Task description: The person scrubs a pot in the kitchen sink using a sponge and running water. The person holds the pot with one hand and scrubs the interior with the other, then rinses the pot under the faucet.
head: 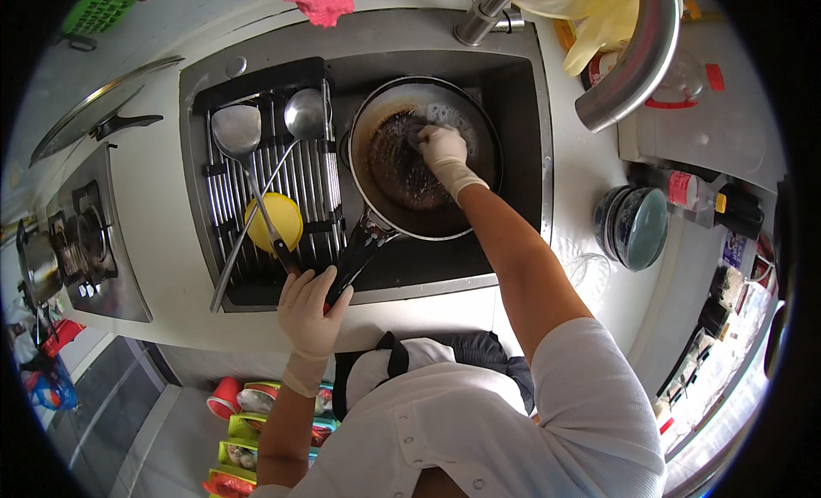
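A frying pan (442, 223) with a dark, wet bottom and some suds rests in the sink basin (523, 113). My right hand (446, 150), in a pale glove, reaches into it with curled fingers. They press a dark scrubber (415, 133), mostly hidden under the hand, against the pan's bottom. My left hand (312, 312), also gloved, grips the end of the black pan handle (354, 257) at the sink's front edge. Close to its fingertips is the handle end of a metal wok turner (236, 131).
Left of the pan, a roll-up drying rack (321, 203) carries the turner, a metal ladle (304, 115) and a yellow round item (282, 219). The faucet spout (641, 61) arches at upper right. Stacked bowls (635, 231) stand on the right counter; a gas stove (96, 241) is at left.
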The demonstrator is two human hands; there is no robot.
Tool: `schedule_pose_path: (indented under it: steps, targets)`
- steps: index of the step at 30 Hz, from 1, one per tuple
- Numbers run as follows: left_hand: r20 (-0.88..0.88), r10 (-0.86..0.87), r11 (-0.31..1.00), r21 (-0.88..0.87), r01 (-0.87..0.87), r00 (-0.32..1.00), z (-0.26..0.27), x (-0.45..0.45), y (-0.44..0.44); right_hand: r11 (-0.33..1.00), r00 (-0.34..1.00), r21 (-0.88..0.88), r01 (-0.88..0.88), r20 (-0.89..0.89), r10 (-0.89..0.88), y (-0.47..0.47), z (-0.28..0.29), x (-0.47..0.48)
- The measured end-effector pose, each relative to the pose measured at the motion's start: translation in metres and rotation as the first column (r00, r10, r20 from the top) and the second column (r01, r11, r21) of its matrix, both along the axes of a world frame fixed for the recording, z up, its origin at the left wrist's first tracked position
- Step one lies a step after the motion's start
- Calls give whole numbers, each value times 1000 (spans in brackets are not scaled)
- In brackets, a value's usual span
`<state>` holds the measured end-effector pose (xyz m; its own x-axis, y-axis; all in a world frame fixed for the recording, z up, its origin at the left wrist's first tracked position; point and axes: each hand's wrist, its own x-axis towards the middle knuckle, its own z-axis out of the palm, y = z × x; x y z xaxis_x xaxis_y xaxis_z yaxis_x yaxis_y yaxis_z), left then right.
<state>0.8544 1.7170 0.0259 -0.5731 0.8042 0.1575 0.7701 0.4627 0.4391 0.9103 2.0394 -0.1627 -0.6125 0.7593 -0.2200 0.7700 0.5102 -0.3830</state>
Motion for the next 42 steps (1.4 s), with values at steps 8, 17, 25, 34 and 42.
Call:
schedule_pose_path:
  steps: [8,17,25,34,42]
  targets:
    - [19,-5,1000,-4,5,1000,4,2,3,964,990,-231,-129,-93,110,-13,18,11]
    - [5,25,1000,-12,-25,1000,6,4,3,921,942,-229,-314,-196,272,-54,27,10]
    - [4,40,999,-6,-40,999,1,4,2,932,967,-272,-240,-150,206,-58,23,4]
    - [6,12,1000,-10,-11,1000,4,3,1,989,994,-141,-54,-105,39,-18,7,19]
    - [10,30,1000,-3,-30,1000,3,4,-1,834,921,-389,-390,-144,363,-66,63,66]
